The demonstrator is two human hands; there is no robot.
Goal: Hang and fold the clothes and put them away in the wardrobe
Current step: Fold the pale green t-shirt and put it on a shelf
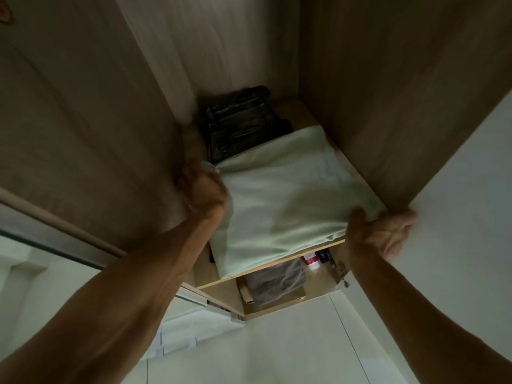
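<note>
The folded pale green cloth point(288, 200) lies flat on a shelf point(216, 282) inside the wardrobe point(388, 92), right between the person's two hands. The left hand point(203, 194) is at its left edge, and the right hand point(382, 234) is at its near right corner. The front of the cloth hangs a little over the shelf's edge.

Behind the cloth, on the same shelf, sit folded dark jeans point(241, 120), touching the cloth's back edge. The space below holds a clear bag point(277, 281) with something grey in it, lying on a cardboard box point(249, 296), and a white bottle point(311, 260) with a red band.

The left hand (it looks blurry) has its fingers curled tight and holds a bunched bit of the cloth. The right hand has its fingers spread wide, and its thumb rests on top of the cloth.
</note>
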